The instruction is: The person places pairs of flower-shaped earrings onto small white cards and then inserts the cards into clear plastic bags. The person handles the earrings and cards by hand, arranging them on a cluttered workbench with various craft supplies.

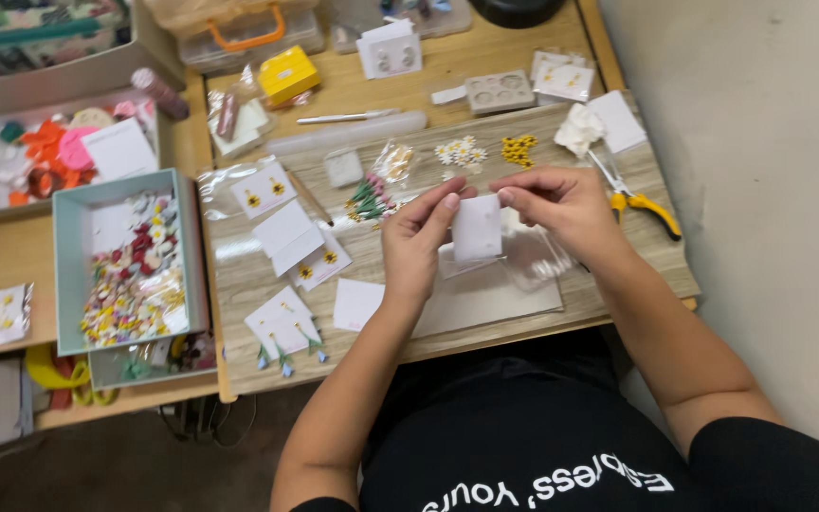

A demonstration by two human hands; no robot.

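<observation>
- Pinching a small blank white paper card (477,228) by its top corners: left hand (416,248) at the upper left corner, right hand (561,209) at the upper right, fingers of both closed on it, thumbs and forefingers meeting.
- Held upright just above a pale wood-grain board (661,256), over a clear plastic sleeve (533,261).
- Lying near the right hand: yellow-handled pliers (639,201).
- Scattered beyond the hands: tiny white daisy pieces (460,152) and tiny yellow sunflower pieces (518,149).
- Resting left of the hands: white cards with small flower earrings (283,327) attached.
- Sitting further left: grey open box of mixed small flower pieces (130,270).
</observation>
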